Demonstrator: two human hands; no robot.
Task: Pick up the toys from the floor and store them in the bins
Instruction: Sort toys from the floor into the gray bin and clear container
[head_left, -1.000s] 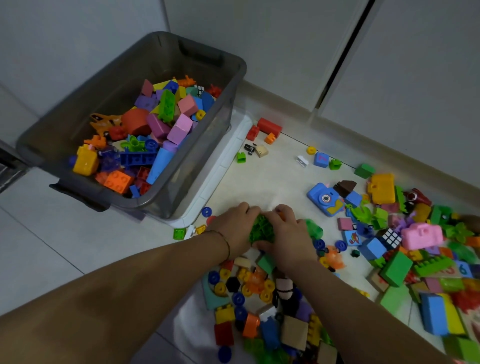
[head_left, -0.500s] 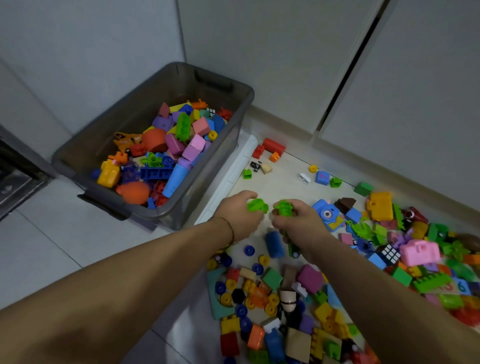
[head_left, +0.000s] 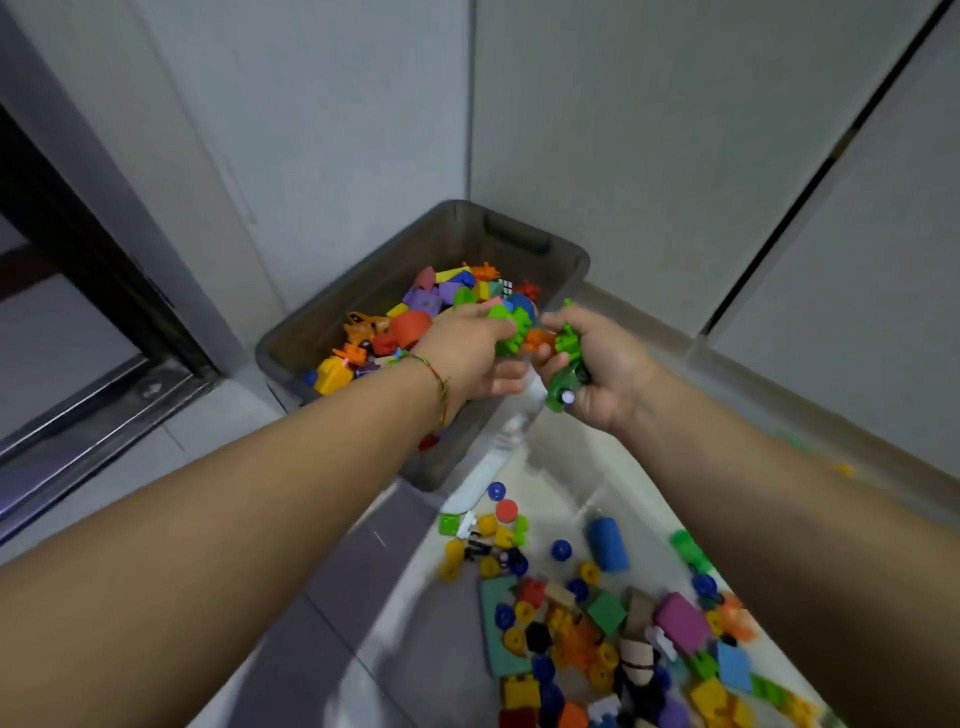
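Holding both arms stretched out from the near edge, so the hands meet over the right-hand rim of the grey bin (head_left: 519, 236). The bin sits on the floor in the corner against the wall, with its long axis running from near-left to far-right, and it's already stuffed with mixed coloured blocks. The left hand (head_left: 470, 356) is back-up, fingers curled round a clump of bright green pieces (head_left: 506, 325), with a thread bracelet (head_left: 440, 387) on the wrist. The right hand (head_left: 605, 371) is turned palm-inward and clenched on a dark green toy (head_left: 563, 385) with a pale round spot, more green bits poking out the top. Can't tell which hand has the small orange piece (head_left: 537, 339) between them. Loads more toys are lying on the floor near-right, like a blue cylinder (head_left: 605, 543) and a purple block (head_left: 680, 623).
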